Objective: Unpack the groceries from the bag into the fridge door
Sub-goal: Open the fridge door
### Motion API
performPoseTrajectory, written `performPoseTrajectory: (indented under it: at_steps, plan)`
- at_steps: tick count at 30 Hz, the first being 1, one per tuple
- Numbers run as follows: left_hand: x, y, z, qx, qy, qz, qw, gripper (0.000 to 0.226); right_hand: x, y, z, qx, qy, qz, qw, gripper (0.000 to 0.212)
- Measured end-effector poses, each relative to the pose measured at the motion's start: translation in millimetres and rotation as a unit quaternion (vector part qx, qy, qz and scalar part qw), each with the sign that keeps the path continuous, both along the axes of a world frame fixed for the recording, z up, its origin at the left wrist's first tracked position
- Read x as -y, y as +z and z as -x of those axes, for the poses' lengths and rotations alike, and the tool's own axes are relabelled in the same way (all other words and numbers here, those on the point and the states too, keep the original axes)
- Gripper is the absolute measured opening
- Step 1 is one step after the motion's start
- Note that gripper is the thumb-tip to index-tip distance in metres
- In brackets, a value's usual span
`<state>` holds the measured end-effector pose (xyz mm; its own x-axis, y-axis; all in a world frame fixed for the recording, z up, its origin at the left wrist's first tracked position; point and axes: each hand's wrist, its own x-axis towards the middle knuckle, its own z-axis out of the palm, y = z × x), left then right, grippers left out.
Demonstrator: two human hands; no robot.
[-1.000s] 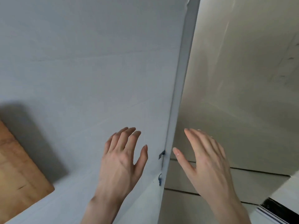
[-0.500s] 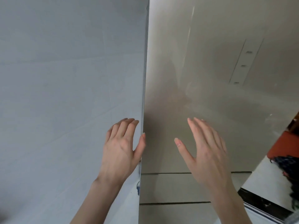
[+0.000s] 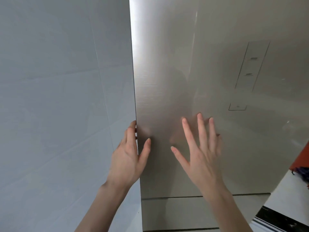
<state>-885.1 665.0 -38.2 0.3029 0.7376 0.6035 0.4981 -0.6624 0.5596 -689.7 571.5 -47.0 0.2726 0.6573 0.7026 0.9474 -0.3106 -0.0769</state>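
Note:
A brushed steel fridge door [image 3: 217, 72] fills the right half of the head view, closed, with a drawer seam below it. My left hand [image 3: 128, 158] grips the door's left edge: the fingers curl behind the edge and the thumb lies on the front face. My right hand [image 3: 200, 153] is spread flat with straight fingers in front of the door's face; whether it touches the steel is unclear. No bag or groceries are in view.
A pale grey tiled wall [image 3: 58, 106] stands close on the left of the fridge. At the lower right is a white counter [image 3: 287, 195] with a dark edge, and something red and dark [image 3: 301, 166] sits on it.
The view has swung right and closer to the fridge. My left hand moved from the wall onto the door's left edge and curled round it. My right hand rose with fingers spread.

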Motion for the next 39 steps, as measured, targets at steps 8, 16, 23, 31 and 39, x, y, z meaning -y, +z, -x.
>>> performPoseTrajectory:
  at_steps: [8, 16, 23, 31, 39]
  plan:
    - [0.9, -7.8, -12.0, 0.024, -0.031, 0.044, 0.998, 0.080, -13.4, -11.7, -0.6, -0.002, -0.021, 0.013, 1.000, 0.098]
    - [1.3, -9.8, -6.9, 0.020, -0.034, 0.056, 0.998, 0.082, -10.1, -10.8, 0.6, -0.019, 0.001, 0.028, 0.999, 0.101]
    - [38.4, -20.3, 2.8, 0.024, -0.034, 0.025, 0.999, 0.098, 16.2, -13.0, 7.2, -0.033, 0.022, 0.023, 0.999, 0.101]
    - [91.7, -17.0, 33.1, 0.020, -0.083, 0.007, 0.996, 0.100, 70.0, -4.6, 30.0, -0.110, 0.070, 0.025, 0.991, 0.101]
    - [158.9, -12.9, 62.5, 0.002, -0.141, -0.016, 0.990, 0.091, 148.1, 6.4, 79.9, -0.240, 0.101, 0.030, 0.965, 0.095]
